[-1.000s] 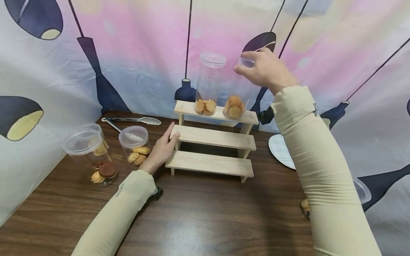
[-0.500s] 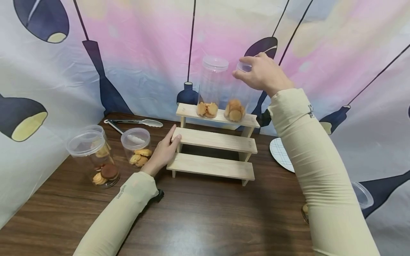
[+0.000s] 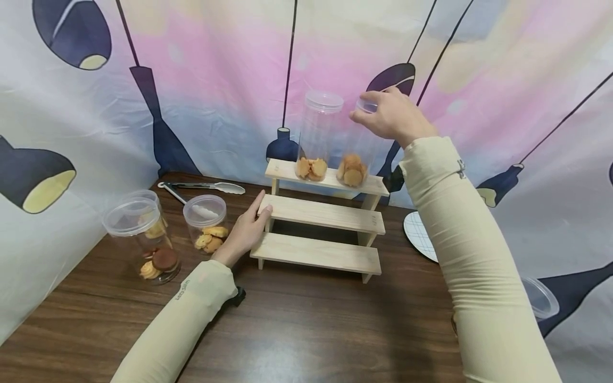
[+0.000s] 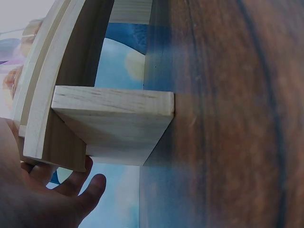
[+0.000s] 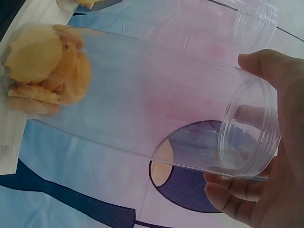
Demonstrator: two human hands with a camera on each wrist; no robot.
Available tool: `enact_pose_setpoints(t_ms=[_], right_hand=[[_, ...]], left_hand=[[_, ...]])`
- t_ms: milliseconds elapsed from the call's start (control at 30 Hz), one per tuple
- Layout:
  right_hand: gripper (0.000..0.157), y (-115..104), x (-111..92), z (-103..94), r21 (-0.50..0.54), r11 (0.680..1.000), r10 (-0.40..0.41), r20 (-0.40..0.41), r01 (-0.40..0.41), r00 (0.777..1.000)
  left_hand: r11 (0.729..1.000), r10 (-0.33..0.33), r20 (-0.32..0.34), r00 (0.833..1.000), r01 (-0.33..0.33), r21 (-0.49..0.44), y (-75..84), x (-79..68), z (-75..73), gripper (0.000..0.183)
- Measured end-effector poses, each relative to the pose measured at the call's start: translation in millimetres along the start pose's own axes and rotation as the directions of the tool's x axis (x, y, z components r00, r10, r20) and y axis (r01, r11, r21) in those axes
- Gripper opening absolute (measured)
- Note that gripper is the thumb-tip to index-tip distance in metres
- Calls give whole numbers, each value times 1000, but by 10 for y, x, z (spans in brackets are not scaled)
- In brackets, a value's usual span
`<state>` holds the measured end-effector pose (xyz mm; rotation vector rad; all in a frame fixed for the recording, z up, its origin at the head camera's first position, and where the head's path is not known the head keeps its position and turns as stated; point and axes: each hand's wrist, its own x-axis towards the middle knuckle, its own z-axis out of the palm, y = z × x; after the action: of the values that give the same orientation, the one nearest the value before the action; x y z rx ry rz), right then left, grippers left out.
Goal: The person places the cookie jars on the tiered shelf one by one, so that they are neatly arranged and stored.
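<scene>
A three-step wooden display stand [image 3: 321, 211] sits on the table. My left hand [image 3: 245, 232] grips the left end of its middle step; in the left wrist view the fingers [image 4: 78, 183] curl round the wood. On the top step, a tall clear jar [image 5: 142, 95] with round cookies in its bottom stands at the right. My right hand [image 3: 395, 118] holds this jar from above by its lid [image 5: 251, 128], thumb on one side and fingers on the other. Beside it on the same step is another tall lidded jar [image 3: 318, 133] with cookies.
At the left stand a large cookie jar [image 3: 136, 234], another partly behind it, and a shorter jar [image 3: 206, 223]. Tongs [image 3: 210, 186] lie behind them. A white plate [image 3: 417, 236] and a partly hidden jar [image 3: 541, 298] are at the right. A printed curtain [image 3: 230, 106] hangs close behind.
The head view has shifted slightly, so everything sits a little lower in it. Both hands keep their holds, and the jar in my right hand stays at the top step's right.
</scene>
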<state>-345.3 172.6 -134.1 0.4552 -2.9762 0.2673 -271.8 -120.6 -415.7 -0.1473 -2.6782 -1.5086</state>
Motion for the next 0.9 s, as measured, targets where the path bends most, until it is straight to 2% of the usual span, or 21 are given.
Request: enact_pose_setpoints(t_ms=[567, 900], right_hand=[[76, 28, 59, 0, -26, 1000, 17, -4, -17, 1000], [76, 31, 22, -22, -12, 999, 46, 10, -46, 999]], left_hand=[[1000, 30, -2, 1000, -30, 1, 12, 17, -8, 65], [1000, 21, 5, 1000, -21, -5, 35, 31, 11, 64]])
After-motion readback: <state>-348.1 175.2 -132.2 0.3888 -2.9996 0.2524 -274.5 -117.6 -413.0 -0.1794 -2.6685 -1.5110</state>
